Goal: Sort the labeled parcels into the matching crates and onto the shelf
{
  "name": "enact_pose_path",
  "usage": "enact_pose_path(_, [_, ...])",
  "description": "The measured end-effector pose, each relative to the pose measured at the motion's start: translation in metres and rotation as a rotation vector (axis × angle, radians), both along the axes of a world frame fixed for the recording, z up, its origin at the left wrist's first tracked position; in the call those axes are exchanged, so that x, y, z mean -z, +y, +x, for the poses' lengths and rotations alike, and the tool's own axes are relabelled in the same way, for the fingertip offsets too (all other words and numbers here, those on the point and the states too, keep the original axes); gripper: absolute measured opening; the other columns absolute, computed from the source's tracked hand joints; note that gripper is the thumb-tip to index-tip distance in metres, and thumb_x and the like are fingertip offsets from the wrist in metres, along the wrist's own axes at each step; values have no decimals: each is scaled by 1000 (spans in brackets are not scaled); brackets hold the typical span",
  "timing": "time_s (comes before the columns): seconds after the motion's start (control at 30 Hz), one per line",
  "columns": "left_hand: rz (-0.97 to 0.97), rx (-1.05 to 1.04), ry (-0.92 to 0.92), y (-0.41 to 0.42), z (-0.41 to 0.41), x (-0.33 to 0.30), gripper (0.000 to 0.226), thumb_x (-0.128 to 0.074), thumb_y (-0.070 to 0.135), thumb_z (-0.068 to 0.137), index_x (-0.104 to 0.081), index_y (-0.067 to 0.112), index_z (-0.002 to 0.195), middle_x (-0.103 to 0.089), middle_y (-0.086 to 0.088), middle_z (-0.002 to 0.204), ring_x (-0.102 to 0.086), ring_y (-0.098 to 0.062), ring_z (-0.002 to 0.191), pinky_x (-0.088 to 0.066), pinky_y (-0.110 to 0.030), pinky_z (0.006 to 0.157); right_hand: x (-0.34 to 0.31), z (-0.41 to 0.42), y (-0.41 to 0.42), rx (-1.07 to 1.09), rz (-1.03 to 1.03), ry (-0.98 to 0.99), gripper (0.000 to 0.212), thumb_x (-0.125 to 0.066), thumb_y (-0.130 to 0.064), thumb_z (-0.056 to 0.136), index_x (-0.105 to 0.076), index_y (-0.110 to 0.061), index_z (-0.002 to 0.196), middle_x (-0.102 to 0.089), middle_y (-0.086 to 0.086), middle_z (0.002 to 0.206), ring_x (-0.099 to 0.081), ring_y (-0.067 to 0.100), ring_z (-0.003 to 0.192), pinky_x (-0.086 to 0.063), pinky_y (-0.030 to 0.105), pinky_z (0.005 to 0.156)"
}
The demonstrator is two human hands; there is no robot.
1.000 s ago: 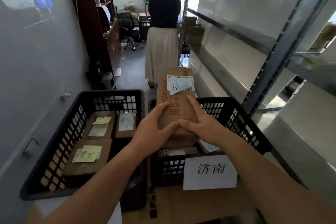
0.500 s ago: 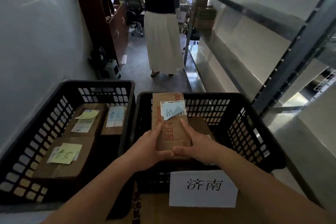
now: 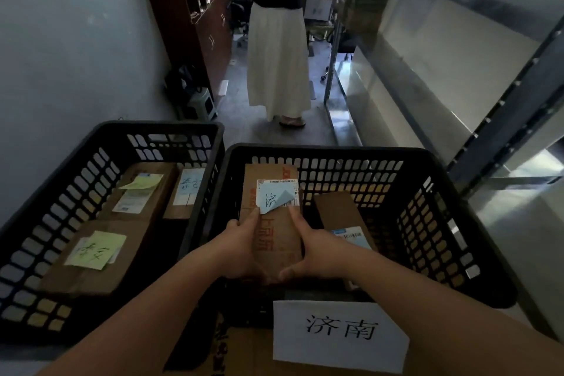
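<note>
Holding the brown parcel (image 3: 273,223) from both sides, we curl our left hand (image 3: 241,249) around its left edge and our right hand (image 3: 317,249) around its right edge, thumbs pressed near its lower end. It sits inside the right crate (image 3: 442,223), against the left wall, with a blue note (image 3: 274,197) half peeled on its label. Beside it lies a second parcel (image 3: 338,214). A white sign (image 3: 340,336) hangs on this crate's near wall. In the left crate (image 3: 61,207) lie three labelled boxes, one bearing a yellow note (image 3: 96,250). Ahead stands a person in a white skirt (image 3: 276,55); the metal shelf (image 3: 457,49) runs along our right.
</note>
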State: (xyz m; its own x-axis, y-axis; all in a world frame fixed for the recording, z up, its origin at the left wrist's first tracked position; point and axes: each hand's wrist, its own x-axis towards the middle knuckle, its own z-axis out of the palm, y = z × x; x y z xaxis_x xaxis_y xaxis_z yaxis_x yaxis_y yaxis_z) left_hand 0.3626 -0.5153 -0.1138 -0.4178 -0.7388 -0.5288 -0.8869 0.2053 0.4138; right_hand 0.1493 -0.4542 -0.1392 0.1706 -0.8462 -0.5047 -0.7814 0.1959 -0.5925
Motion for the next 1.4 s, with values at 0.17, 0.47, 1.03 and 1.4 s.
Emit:
enact_pose_path(0.17, [18, -41, -71, -7, -3, 1, 152, -91, 49, 53, 26, 44, 150, -14, -9, 156, -41, -30, 134, -45, -34, 97, 5, 4, -10, 9, -1, -4, 151, -85, -74, 64, 42, -54, 143, -54, 5, 151, -60, 16, 115, -51, 31, 96])
enact_pose_path(0.47, [-86, -46, -102, -7, -7, -18, 143, -90, 39, 63, 20, 39, 155, -3, -11, 162, -32, -33, 142, -42, -40, 108, 1, 13, -16, 27, -33, -11, 150, -86, -69, 68, 40, -50, 147, -53, 5, 152, -59, 20, 124, -48, 29, 95])
enact_pose_path(1.03, [-115, 162, 97, 17, -6, -126, 134, -95, 42, 56, -9, 42, 158, -30, 9, 160, -37, -14, 138, -35, -27, 107, -135, -65, 61, 80, -269, 69, 146, -81, -89, 47, 5, -54, 160, -7, -19, 173, -10, 10, 158, -17, 39, 128])
enact_pose_path(1.4, [-106, 371, 160, 44, -64, -176, 156, -92, 67, 41, 7, 40, 158, -6, 7, 168, -5, -17, 154, -16, -46, 125, -178, -109, 129, 228, -323, 144, 149, -79, -91, 49, 5, -47, 164, 2, -17, 174, -3, 11, 160, -15, 42, 129])
